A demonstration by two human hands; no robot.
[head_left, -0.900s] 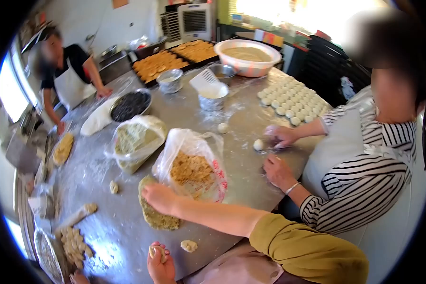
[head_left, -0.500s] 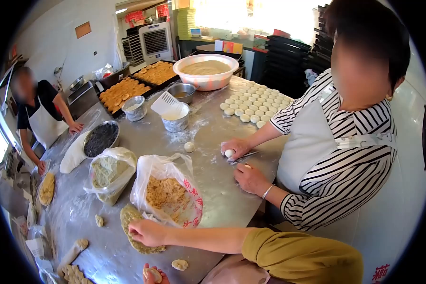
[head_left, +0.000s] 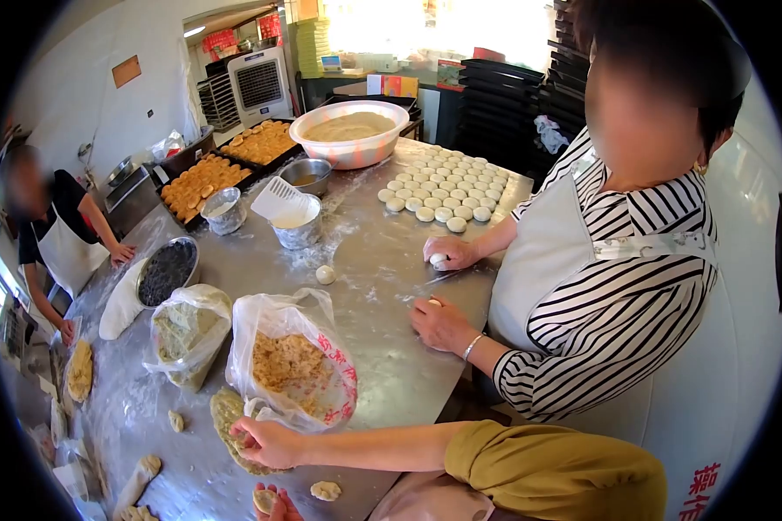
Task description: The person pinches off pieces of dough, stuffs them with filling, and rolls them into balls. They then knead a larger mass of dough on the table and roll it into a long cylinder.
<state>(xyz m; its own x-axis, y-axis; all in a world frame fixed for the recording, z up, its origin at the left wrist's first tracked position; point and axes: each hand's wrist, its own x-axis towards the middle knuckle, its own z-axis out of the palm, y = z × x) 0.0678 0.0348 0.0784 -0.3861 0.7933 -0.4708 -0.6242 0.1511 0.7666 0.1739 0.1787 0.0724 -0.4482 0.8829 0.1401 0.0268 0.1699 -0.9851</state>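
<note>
My right hand (head_left: 272,443), at the end of an olive sleeve, has its fingers bunched at a flattened lump of greenish filling (head_left: 228,415) on the metal table. The fingertips touch the lump and partly hide it. Low in the view, my left hand (head_left: 278,508) cups a small round dough wrapper (head_left: 265,500), cut by the bottom edge. A flat dough piece (head_left: 326,491) lies on the table between the hands and the near edge. Just beyond my right hand stands a plastic bag of crumbly orange-brown filling (head_left: 291,365).
A bag of pale green filling (head_left: 187,330) and a bowl of dark filling (head_left: 167,273) stand to the left. Rows of dough balls (head_left: 447,187) lie at the back. A co-worker in stripes (head_left: 617,286) handles dough on the right; another person (head_left: 69,230) leans at the left.
The view has shifted, so most things sit further left. My right hand still touches the greenish filling, and my left still holds the wrapper. The striped co-worker's hands have moved slightly.
</note>
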